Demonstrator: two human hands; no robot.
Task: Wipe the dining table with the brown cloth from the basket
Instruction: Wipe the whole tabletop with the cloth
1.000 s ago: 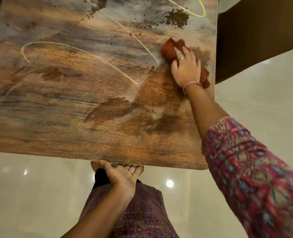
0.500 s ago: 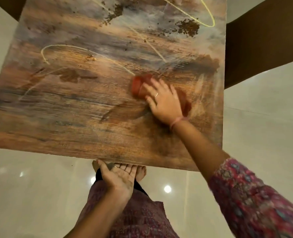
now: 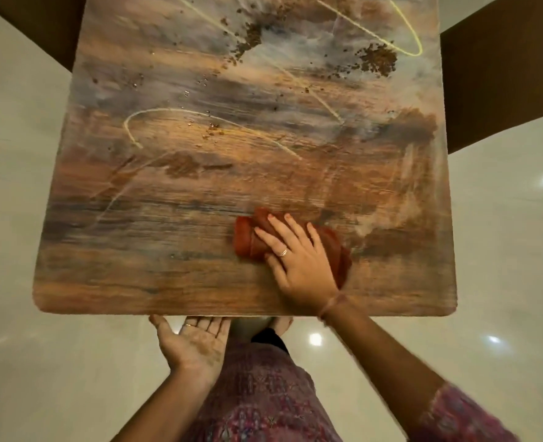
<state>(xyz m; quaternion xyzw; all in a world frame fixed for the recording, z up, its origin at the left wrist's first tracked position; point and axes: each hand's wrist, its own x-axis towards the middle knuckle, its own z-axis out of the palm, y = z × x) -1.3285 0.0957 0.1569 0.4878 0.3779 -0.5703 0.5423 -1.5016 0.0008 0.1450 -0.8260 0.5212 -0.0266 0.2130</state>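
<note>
Now the right hand (image 3: pixel 299 266), fingers flat on the brown cloth (image 3: pixel 251 240), is dragging it from the far right corner toward the bench (image 3: pixel 136 266) edge, where the left hand (image 3: pixel 193 342) is waiting open, palm up (crumbs (image 3: pixel 377 60) remain farther back).

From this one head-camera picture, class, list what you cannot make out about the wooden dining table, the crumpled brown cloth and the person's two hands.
- The far end of the wooden dining table: cut off by the top edge of the head view.
- The middle of the crumpled brown cloth: covered by the right hand pressing on it.
- The fingertips of the palm-up left hand: hidden under the table's near edge.
- The basket: not in the picture.
- The dark specks: too small to identify.
</note>
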